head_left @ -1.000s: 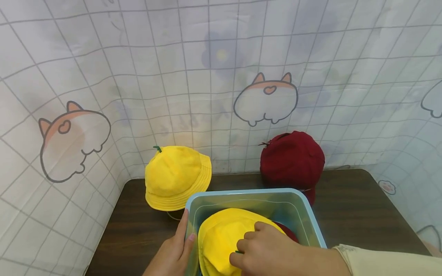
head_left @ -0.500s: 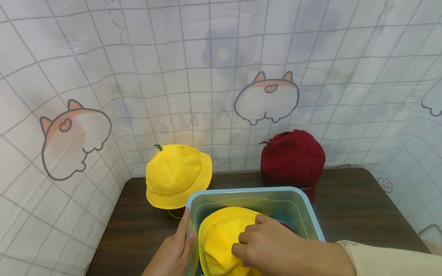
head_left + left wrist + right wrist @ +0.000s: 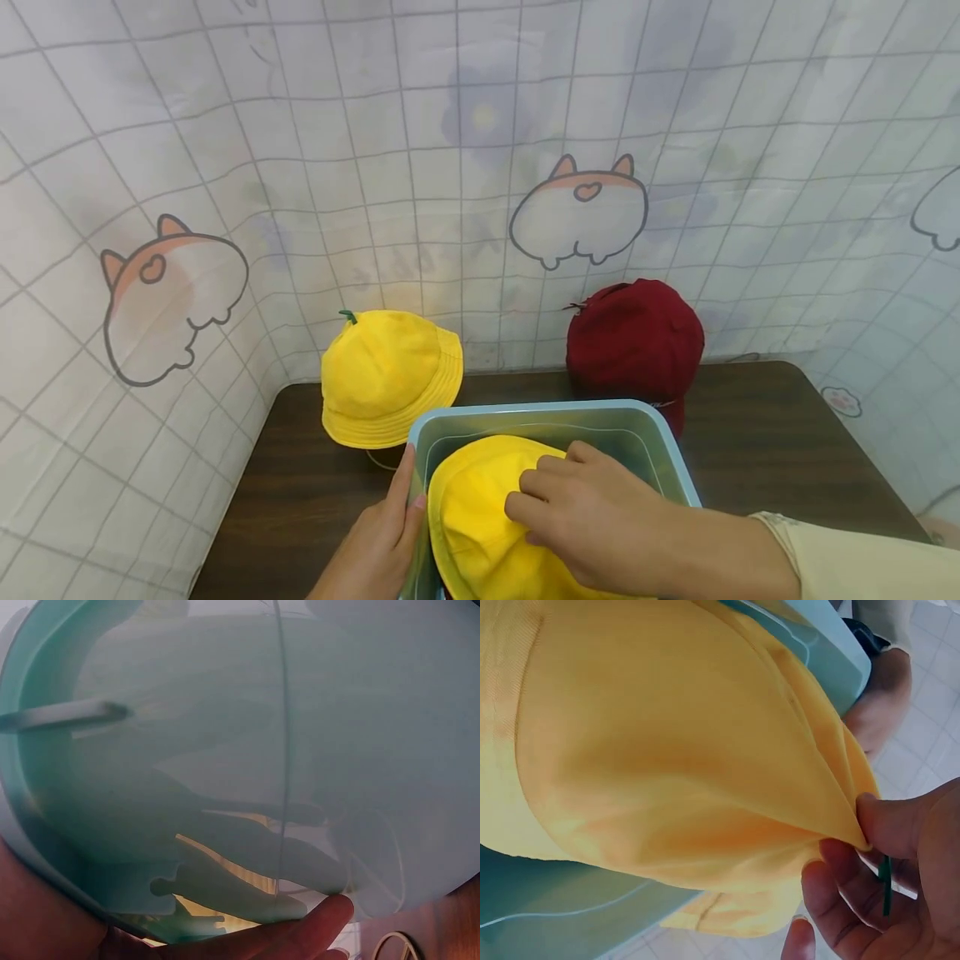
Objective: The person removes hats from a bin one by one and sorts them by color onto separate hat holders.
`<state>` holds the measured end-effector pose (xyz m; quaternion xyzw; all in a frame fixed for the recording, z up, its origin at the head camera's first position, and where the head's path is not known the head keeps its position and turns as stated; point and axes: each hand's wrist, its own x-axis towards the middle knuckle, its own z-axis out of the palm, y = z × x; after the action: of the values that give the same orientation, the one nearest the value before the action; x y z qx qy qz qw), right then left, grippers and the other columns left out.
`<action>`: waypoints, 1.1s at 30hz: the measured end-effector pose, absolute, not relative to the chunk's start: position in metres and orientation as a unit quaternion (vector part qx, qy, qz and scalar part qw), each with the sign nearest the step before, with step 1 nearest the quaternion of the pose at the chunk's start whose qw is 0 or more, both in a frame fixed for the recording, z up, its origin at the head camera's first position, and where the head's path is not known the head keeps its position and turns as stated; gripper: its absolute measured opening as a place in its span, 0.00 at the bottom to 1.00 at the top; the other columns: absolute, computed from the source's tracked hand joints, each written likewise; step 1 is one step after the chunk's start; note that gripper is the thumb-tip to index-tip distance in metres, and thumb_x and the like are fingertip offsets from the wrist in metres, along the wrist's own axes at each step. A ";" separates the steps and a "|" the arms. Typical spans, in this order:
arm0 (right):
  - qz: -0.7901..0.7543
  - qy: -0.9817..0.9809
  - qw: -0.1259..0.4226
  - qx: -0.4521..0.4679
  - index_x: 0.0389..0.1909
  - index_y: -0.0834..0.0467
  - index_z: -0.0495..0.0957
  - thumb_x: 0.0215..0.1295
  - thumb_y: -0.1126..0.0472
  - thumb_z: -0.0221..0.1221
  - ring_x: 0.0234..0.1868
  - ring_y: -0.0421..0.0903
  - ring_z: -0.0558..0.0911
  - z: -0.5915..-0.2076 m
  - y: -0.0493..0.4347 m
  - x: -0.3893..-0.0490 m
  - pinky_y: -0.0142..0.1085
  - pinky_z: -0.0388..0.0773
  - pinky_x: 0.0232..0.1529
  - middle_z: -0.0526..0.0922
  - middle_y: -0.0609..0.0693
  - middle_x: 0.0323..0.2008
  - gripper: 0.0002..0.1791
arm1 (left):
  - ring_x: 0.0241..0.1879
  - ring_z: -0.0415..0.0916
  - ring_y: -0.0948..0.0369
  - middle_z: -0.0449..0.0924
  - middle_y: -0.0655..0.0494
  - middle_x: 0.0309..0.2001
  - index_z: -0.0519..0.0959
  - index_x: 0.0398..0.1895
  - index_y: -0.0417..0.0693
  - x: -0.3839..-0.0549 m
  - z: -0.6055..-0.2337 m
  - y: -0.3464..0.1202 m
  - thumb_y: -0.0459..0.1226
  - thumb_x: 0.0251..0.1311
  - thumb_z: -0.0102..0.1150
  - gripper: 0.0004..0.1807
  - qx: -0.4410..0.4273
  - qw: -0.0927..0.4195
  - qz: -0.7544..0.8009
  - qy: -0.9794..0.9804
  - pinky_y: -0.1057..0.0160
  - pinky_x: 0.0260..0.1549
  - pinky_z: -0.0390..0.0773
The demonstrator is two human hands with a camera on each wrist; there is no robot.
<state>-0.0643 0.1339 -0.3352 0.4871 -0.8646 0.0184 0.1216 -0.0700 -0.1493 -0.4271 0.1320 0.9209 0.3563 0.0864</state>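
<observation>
Right hand (image 3: 592,517) pinching yellow hat (image 3: 480,508) in bin (image 3: 540,414); left hand (image 3: 378,542) gripping bin rim. Two hats beyond on bench (image 3: 750,450), not yet binned.

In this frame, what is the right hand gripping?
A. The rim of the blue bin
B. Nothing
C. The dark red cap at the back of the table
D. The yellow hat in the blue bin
D: the right hand pinches the yellow hat lying in the blue bin, while the left hand holds the bin's rim.
</observation>
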 end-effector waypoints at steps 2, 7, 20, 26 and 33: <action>0.017 -0.863 0.142 0.485 0.40 0.44 0.76 0.59 0.51 0.72 0.32 0.36 0.69 -0.334 0.134 -0.065 0.27 0.58 0.32 0.72 0.36 0.28 0.14 | 0.55 0.82 0.46 0.78 0.36 0.64 0.40 0.84 0.56 -0.071 -0.428 -0.150 0.43 0.82 0.43 0.36 0.131 0.086 0.355 0.921 0.40 0.55 0.79; 0.026 -0.865 0.166 0.472 0.38 0.46 0.75 0.60 0.52 0.72 0.33 0.37 0.69 -0.325 0.134 -0.069 0.27 0.60 0.33 0.70 0.37 0.28 0.14 | 0.56 0.81 0.45 0.77 0.35 0.64 0.41 0.84 0.56 -0.073 -0.428 -0.151 0.44 0.82 0.42 0.36 0.128 0.085 0.350 0.924 0.39 0.55 0.79; 0.095 -0.892 0.144 0.419 0.46 0.45 0.80 0.64 0.53 0.70 0.39 0.35 0.74 -0.288 0.150 -0.080 0.33 0.73 0.41 0.79 0.35 0.37 0.12 | 0.53 0.83 0.44 0.79 0.35 0.61 0.38 0.85 0.56 -0.076 -0.430 -0.151 0.46 0.82 0.42 0.37 0.139 0.102 0.355 0.919 0.38 0.50 0.80; 0.128 -0.888 0.171 0.406 0.44 0.46 0.79 0.62 0.55 0.71 0.36 0.33 0.71 -0.272 0.159 -0.085 0.32 0.72 0.40 0.78 0.34 0.36 0.13 | 0.38 0.85 0.54 0.85 0.46 0.38 0.32 0.84 0.58 -0.078 -0.430 -0.153 0.44 0.83 0.39 0.38 0.148 0.128 0.353 0.915 0.44 0.42 0.82; 0.152 -0.881 0.182 0.409 0.43 0.49 0.79 0.63 0.58 0.70 0.34 0.34 0.72 -0.247 0.155 -0.100 0.31 0.74 0.36 0.78 0.37 0.34 0.11 | 0.29 0.81 0.60 0.82 0.51 0.32 0.28 0.83 0.67 -0.076 -0.431 -0.156 0.46 0.84 0.33 0.36 0.155 0.136 0.359 0.910 0.52 0.34 0.81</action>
<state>-0.0996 0.1554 -0.2466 0.4086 -0.8813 0.1525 0.1820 -0.0757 -0.1565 -0.4313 0.1545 0.9103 0.3592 0.1358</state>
